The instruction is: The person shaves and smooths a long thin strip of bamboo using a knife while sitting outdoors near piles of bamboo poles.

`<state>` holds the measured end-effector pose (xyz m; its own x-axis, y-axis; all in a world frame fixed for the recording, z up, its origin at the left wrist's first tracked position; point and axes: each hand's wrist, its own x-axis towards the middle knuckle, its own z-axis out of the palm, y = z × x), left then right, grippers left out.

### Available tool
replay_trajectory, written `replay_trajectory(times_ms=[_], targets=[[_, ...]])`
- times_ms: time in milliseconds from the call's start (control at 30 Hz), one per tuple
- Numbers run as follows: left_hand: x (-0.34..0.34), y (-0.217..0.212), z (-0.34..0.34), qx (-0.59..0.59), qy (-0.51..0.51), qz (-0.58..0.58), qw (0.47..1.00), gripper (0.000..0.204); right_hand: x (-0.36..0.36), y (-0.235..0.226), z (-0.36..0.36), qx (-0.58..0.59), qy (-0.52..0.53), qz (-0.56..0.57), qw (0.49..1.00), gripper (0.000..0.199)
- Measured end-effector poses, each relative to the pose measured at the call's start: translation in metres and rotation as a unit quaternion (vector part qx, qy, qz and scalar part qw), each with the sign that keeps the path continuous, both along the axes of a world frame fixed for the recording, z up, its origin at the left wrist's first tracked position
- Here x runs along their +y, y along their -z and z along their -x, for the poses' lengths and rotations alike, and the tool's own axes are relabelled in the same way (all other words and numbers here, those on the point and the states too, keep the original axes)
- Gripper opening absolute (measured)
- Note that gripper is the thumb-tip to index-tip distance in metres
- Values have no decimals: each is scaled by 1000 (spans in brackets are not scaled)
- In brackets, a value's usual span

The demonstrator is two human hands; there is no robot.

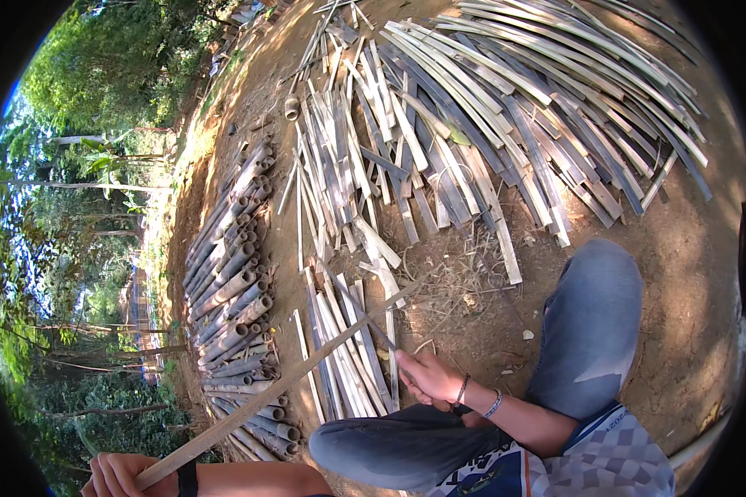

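My left hand [112,476] is at the lower left, closed around the near end of a long bamboo strip [290,383]. The strip runs up and to the right, over a small pile of split strips [340,348]. My right hand [427,377] sits just past my knee [365,447] and grips a thin dark blade-like tool [383,333] that points toward the long strip and meets it near its far end. Bracelets are on the right wrist and a dark band on the left. I am seated in jeans, with my other knee [597,290] raised on the right.
A wide heap of split bamboo slats [506,108] covers the dirt ahead. A stack of round bamboo tubes [232,306] lies to the left. Dry shavings [464,290] litter the ground by my knees. Trees [83,166] stand beyond the left edge.
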<state>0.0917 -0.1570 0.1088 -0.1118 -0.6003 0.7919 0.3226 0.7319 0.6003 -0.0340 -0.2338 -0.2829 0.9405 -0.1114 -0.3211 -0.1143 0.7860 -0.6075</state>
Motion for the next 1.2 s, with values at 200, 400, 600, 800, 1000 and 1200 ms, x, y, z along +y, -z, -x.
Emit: replay_trajectory(times_ms=[200, 400, 600, 800, 1000, 1200], targets=[[-26, 23, 24, -50, 28, 40, 998, 36, 7, -29, 2, -37, 64, 283, 956, 60], [-8, 21, 29, -74, 7, 53, 996, 33, 21, 39, -10, 102, 49, 56, 992, 60], [4, 29, 20, -37, -7, 74, 997, 29, 27, 2, -9, -2, 56, 309, 950, 60], [32, 30, 21, -34, -87, 75, 993, 33, 24, 78, -26, 172, 50, 88, 980, 61], [53, 38, 20, -22, -111, 104, 988, 38, 36, 31, -19, 34, 18, 184, 982, 62], [69, 40, 16, -15, -136, 118, 984, 39, 38, 85, -36, 106, 67, 291, 948, 66]])
